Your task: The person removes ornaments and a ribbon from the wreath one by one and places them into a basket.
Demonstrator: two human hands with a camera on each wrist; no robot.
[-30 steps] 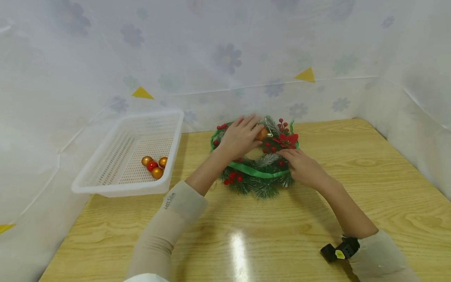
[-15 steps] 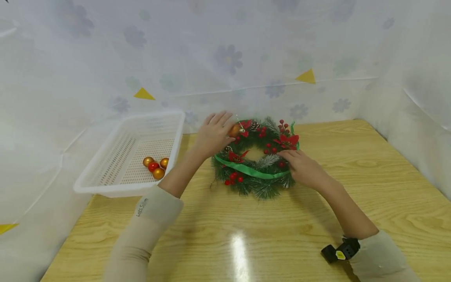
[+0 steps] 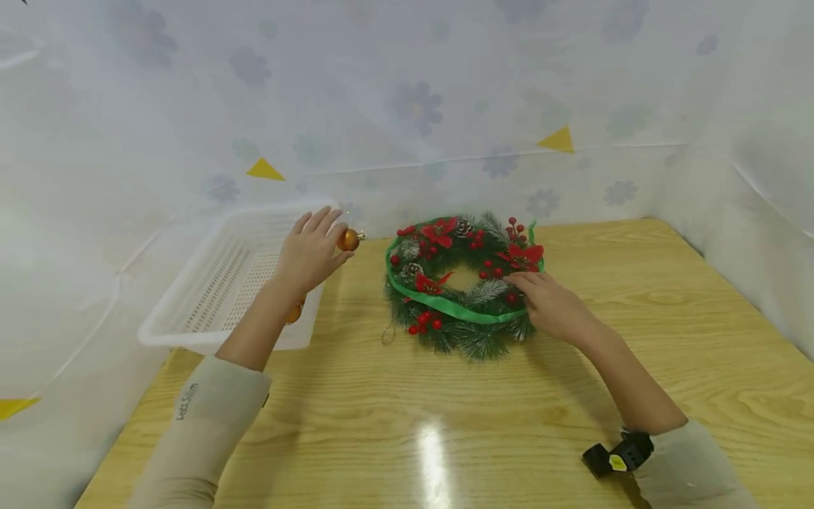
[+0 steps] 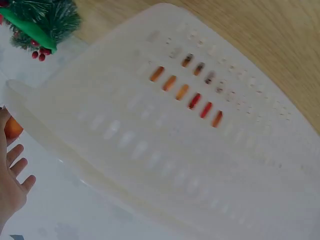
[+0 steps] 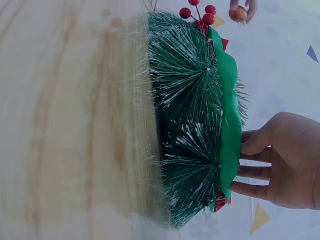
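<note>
My left hand (image 3: 309,251) pinches an orange-gold bauble (image 3: 347,240) between thumb and index finger, its other fingers stretched out. It hovers over the right side of the white basket (image 3: 191,338). In the left wrist view the same bauble (image 4: 13,129) shows beside the basket's outer wall (image 4: 160,140). A green wreath (image 3: 473,343) with red poinsettias, berries, pine cones and a green ribbon (image 3: 454,309) lies on the table. My right hand (image 3: 556,307) rests on the wreath's right side. From the right wrist, its straight fingers touch the ribbon's upper edge (image 5: 230,145).
Gold baubles (image 3: 294,313) lie in the basket, largely hidden behind the left forearm. A thin loop of string (image 3: 388,334) sticks out at the wreath's left. A patterned white sheet (image 3: 413,141) with yellow triangles stands behind the wooden table (image 3: 369,424).
My left hand has carried the bauble leftward from above the wreath to the basket's right side, uncovering the wreath's left half. The right hand and the wreath have stayed in place.
</note>
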